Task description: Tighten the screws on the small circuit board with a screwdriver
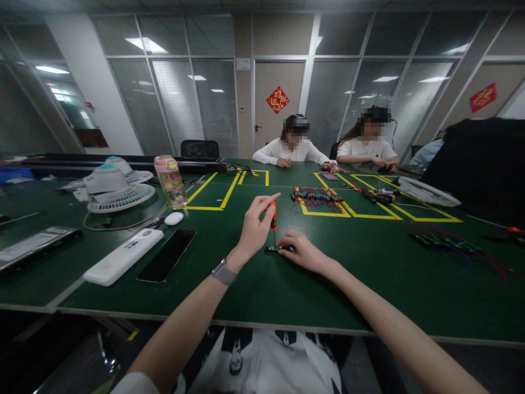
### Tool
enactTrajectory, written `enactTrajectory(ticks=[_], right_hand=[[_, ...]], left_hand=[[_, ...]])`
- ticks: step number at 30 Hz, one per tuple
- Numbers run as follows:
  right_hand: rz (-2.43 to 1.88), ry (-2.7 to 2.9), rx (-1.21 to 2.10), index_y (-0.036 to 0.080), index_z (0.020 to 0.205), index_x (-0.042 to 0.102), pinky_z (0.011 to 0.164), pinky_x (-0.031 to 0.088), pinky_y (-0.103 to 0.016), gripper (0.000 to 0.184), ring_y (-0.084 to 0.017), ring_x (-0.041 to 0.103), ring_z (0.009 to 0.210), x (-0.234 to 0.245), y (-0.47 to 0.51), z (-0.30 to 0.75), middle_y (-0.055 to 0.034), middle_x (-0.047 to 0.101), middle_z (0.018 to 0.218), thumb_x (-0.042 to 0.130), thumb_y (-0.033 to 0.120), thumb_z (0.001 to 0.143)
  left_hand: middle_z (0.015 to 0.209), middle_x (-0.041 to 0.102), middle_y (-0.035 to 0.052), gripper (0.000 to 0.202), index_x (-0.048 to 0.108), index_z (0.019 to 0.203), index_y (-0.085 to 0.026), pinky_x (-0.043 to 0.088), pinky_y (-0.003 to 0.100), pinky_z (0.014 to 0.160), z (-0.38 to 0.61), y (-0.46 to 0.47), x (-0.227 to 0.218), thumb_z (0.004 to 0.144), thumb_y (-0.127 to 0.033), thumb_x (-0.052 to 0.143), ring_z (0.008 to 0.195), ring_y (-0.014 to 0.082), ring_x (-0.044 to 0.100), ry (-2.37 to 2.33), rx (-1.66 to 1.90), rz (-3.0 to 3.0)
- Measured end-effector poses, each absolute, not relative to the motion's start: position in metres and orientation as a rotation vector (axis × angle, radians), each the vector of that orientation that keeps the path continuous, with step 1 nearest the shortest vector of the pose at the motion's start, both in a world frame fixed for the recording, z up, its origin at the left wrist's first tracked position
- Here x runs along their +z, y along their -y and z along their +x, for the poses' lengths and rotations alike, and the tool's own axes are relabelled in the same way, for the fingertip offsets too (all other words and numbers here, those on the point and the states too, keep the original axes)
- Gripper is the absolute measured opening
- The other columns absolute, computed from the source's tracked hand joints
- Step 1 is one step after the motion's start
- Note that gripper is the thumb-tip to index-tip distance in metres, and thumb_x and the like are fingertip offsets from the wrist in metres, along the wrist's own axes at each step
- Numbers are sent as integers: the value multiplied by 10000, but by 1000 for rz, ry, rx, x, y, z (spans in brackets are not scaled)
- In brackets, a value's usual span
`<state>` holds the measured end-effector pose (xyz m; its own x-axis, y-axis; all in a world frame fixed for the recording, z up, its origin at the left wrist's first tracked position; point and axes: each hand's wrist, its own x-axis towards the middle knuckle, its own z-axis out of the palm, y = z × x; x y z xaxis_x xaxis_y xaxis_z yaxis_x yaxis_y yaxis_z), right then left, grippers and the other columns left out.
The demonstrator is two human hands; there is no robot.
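Observation:
My left hand (257,225) is closed around the handle of an orange and black screwdriver (274,218), with a finger stretched past the handle's top. The screwdriver stands nearly upright, its thin shaft reaching down to a small green and black circuit board (271,249) on the table. Whether the tip sits in a screw is too small to tell. From the right side, my right hand (302,251) pinches the board's end between bent fingers and thumb, partly covering it.
On the green table (229,295) lie a dark phone (168,256), a white power bank (125,257) and a drink bottle (171,183). Fans (121,191) stand at left. Wired circuit boards lie in a bundle (318,198) ahead and another (447,243) at right. Two people sit opposite.

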<state>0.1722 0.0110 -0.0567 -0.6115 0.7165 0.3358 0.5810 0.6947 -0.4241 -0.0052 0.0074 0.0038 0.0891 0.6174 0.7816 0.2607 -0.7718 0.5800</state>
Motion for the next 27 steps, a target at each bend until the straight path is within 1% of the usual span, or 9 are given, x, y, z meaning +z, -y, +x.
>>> enactTrajectory(ticks=[2,4,10,12,16,19,23,25,27], right_hand=[[-998,2421,376,173,961,672,725,444,-270,137,-172,556,812,-57,-11,172,-51,593,851,583,188,859],[-1003,2421,377,170,960,674,729,445,-271,138,-173,557,813,-56,-11,173,-54,594,855,582,185,858],[-1004,2418,373,164,966,674,741,448,-273,142,-176,563,825,-57,-12,173,-58,597,868,587,185,856],[-1005,2418,373,165,963,674,739,449,-273,140,-176,564,822,-58,-12,173,-56,596,863,586,189,856],[-1000,2420,376,169,961,674,739,451,-276,140,-177,566,822,-58,-13,173,-55,598,860,579,195,861],[-998,2419,379,174,966,674,741,453,-279,143,-178,566,824,-58,-13,173,-57,602,870,580,197,860],[-1007,2415,387,174,964,675,742,453,-285,142,-177,568,816,-57,-12,173,-59,605,876,584,201,858],[-1011,2415,392,169,961,675,745,453,-284,141,-175,568,813,-55,-11,172,-59,604,874,582,193,858],[-1013,2417,395,164,958,676,746,452,-282,141,-174,568,813,-55,-10,172,-59,603,869,580,182,857]], left_hand=[[1104,619,53,306,580,1212,-223,436,288,915,-5,-8,3,950,-213,420,1030,148,572,-823,1701,2063],[1079,637,53,304,572,1217,-216,445,291,900,-5,-8,3,943,-216,440,1000,150,587,-826,1686,2054],[908,584,23,186,681,1011,-212,456,257,800,-6,-5,5,841,-266,627,827,133,562,-973,1794,2085],[939,561,27,202,676,1046,-224,451,255,819,-6,-6,5,873,-269,582,868,134,556,-990,1790,2090],[1058,587,43,314,590,1200,-231,439,268,880,-7,-8,4,948,-184,409,989,138,559,-883,1714,2107],[1015,609,44,280,600,1163,-212,455,272,848,-6,-6,5,925,-179,457,933,142,574,-895,1731,2125],[899,551,24,168,659,1013,-209,463,271,794,-6,-4,7,866,-242,585,811,136,549,-1054,1779,2176],[935,538,35,202,644,1063,-210,457,278,822,-6,-5,6,896,-254,540,853,142,549,-1095,1769,2185],[1036,551,58,278,590,1174,-205,442,289,880,-6,-6,5,945,-226,432,962,151,552,-1067,1745,2186]])
